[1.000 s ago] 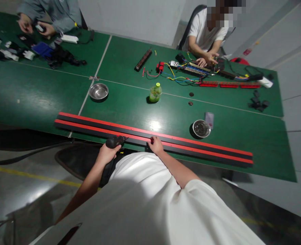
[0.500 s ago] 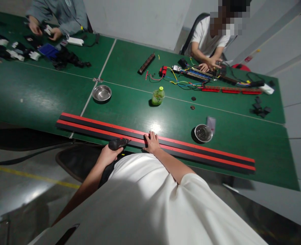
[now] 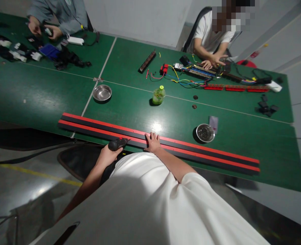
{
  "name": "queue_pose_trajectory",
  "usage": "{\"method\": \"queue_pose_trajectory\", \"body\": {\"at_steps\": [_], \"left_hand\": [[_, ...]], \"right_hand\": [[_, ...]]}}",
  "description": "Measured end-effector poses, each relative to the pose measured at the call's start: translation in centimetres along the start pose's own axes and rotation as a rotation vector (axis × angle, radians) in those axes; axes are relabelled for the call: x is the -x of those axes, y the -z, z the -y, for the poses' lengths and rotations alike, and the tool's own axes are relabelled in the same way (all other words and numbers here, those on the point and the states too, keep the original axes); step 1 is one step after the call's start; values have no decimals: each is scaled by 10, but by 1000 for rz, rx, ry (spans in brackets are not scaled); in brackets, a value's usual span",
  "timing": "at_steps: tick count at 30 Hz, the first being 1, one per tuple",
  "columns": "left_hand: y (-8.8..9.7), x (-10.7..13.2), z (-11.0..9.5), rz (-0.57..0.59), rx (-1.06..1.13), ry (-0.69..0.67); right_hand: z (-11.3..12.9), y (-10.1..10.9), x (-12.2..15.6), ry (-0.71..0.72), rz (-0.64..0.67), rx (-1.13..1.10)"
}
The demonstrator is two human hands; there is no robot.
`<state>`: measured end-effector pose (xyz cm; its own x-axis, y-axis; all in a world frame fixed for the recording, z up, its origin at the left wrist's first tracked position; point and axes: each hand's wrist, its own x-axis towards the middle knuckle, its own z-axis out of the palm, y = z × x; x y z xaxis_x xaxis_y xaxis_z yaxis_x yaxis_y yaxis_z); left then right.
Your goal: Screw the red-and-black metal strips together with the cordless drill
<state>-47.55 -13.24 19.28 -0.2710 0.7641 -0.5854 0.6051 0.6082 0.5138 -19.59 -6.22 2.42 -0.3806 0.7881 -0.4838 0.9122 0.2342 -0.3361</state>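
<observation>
Two long red-and-black bars lie side by side along the near table edge, the far bar (image 3: pixel 203 148) and the near bar (image 3: pixel 203 156). My left hand (image 3: pixel 106 158) is wrapped round a black electric screwdriver (image 3: pixel 116 144). Its tip points right and is at the near bar's red strip; whether it touches a screw is too small to tell. To the right of the tip, my right hand (image 3: pixel 153 143) lies across both bars with its fingers spread, holding no tool.
Beyond the bars stand a metal bowl (image 3: pixel 102 98), a green-capped bottle (image 3: pixel 158 96) and a bowl of small dark parts (image 3: pixel 204 133). Across the green table (image 3: pixel 130 115), two co-workers handle parts; wired assemblies (image 3: pixel 198 72) lie at the back right, black-and-white pieces (image 3: pixel 20 53) at the left.
The view has shifted slightly. My hands, the screwdriver and the bars keep about the same positions relative to each other. The right co-worker's hand has moved slightly, fingers more spread.
</observation>
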Motion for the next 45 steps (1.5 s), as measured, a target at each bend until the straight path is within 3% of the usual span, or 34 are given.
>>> {"method": "queue_pose_trajectory", "body": {"at_steps": [22, 31, 40, 45], "left_hand": [[1, -3, -7, -14, -69, -45], [6, -16, -18, 76, -113, 20], [-6, -22, -33, 17, -368, -53], [-7, -28, -31, 17, -259, -45]], "right_hand": [[0, 0, 2, -8, -18, -63], [-1, 0, 2, -5, -20, -58], [-7, 4, 5, 44, 32, -25], [-13, 4, 7, 82, 48, 26]]}}
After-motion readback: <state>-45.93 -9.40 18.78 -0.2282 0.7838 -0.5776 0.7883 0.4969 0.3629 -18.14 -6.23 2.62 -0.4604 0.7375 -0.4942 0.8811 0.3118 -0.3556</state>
